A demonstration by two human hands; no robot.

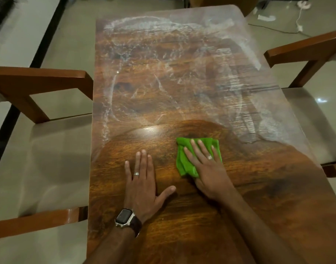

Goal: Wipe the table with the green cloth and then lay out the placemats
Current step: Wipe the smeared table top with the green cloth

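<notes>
Right hand [207, 168] presses flat, fingers straight, on the green cloth [184, 161]; left hand [142, 180] lies flat, fingers extended, on the worktop [182, 73] beside the cloth.

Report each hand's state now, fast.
Left hand: open, flat on the table, holding nothing.
Right hand: open, straight fingers pressing the green cloth onto the table.

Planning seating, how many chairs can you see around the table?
2: one chair at the table's left side, one chair at its right. Others may sit outside the view.
</notes>
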